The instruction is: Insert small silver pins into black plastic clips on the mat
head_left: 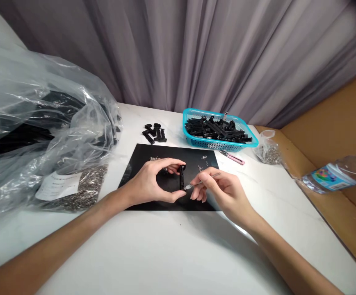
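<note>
The black part (182, 178) looks light, stiff and a bit slippery, so pinch its two ends, as the left hand (149, 180) does above the black mat (181, 154), while the right hand (225, 188) holds a thin tool (215, 175) near its bottom.

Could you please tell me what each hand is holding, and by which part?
The left hand holds a small black part by its two ends; the right hand pinches a slim metal tool around its middle.
</note>
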`<state>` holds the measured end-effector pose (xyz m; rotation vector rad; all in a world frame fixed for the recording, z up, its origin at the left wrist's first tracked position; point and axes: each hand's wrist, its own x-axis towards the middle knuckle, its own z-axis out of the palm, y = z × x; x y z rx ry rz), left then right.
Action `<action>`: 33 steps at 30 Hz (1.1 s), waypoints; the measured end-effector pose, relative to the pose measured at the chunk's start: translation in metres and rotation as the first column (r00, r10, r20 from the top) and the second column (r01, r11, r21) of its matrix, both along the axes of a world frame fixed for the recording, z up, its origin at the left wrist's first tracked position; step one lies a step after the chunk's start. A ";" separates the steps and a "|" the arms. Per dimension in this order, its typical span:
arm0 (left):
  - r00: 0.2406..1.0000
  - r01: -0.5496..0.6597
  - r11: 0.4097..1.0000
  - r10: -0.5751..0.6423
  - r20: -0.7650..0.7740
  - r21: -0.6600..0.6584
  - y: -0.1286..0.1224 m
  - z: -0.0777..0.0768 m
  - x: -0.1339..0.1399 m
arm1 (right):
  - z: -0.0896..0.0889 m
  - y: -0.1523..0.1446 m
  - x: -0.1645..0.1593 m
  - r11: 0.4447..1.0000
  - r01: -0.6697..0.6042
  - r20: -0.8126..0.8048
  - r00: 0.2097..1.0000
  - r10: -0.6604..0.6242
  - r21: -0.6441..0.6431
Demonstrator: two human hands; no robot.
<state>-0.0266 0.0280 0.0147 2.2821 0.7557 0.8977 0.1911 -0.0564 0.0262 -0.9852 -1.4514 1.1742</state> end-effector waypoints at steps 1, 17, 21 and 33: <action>1.000 -0.003 1.000 0.003 0.000 0.006 0.000 0.000 0.000 | -0.001 0.000 0.000 1.000 0.001 0.004 1.000 -0.001 0.002; 0.996 -0.063 0.998 0.064 0.062 -0.010 -0.009 -0.002 0.003 | -0.007 -0.010 -0.007 1.000 -0.012 0.026 1.000 0.012 -0.002; 0.998 -0.053 0.999 0.052 0.047 0.013 -0.008 -0.002 0.000 | -0.008 -0.010 -0.008 0.999 -0.025 0.007 1.000 0.025 -0.025; 1.000 0.018 0.996 -0.017 0.018 -0.086 0.002 0.002 -0.003 | -0.001 -0.002 0.002 0.928 0.302 0.061 0.945 -0.321 0.219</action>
